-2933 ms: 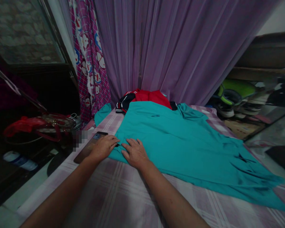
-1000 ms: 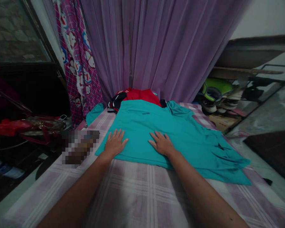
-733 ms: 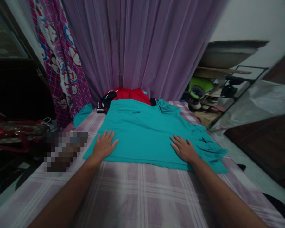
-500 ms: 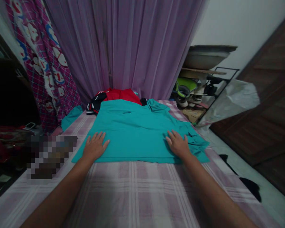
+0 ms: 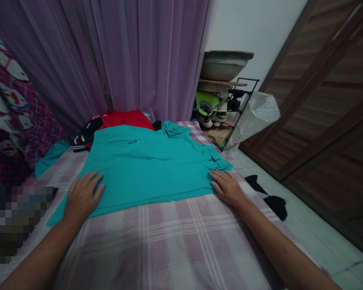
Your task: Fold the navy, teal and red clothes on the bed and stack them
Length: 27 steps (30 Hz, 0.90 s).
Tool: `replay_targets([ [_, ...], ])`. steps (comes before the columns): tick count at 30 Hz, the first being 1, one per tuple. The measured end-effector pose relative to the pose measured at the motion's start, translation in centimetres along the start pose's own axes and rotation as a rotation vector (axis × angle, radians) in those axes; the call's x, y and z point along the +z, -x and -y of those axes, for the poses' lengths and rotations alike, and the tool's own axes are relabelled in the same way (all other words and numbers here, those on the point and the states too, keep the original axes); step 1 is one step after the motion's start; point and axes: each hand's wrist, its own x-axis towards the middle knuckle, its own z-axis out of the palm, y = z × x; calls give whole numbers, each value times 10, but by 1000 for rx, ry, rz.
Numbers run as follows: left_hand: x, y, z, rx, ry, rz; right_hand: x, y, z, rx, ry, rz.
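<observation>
A teal shirt [image 5: 148, 161] lies spread out on a plaid bedsheet [image 5: 169, 241], its hem toward me and a small dark mark near its far part. My left hand [image 5: 84, 193] rests flat on the shirt's near left side, fingers apart. On the near right corner lies my right hand [image 5: 226, 185], palm down with its fingers stretched over the cloth. Neither hand grips anything. At the shirt's right side, a bunched sleeve [image 5: 213, 157] carries a dark print.
Red and navy clothing [image 5: 124, 117] is heaped behind the shirt, before a purple curtain [image 5: 157, 60]. A rack with shoes [image 5: 220, 114] and a basin [image 5: 225, 66] stands back right. Black cloth [image 5: 275, 205] lies on the floor beside a wooden wardrobe [image 5: 314, 96].
The view has swung to the right. My right hand has slid across the shirt to its right side, while my left hand stays near the left edge.
</observation>
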Motion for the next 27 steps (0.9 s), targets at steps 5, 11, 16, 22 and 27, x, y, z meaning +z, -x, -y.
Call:
replay_targets([
  [5,-19,34,3,225,111,143,-17,38,-25,-88,-7,13],
  [11,-24,54,25,331,96,304,-15,30,-20,-121,102,99],
  [16,-27,44,22,282,49,305,-23,6,-21,-101,215,126],
  [22,-40,55,26,283,22,154,-45,18,-32,-88,229,61],
  [27,-46,77,24,271,107,289,-50,38,-27,-148,97,218],
])
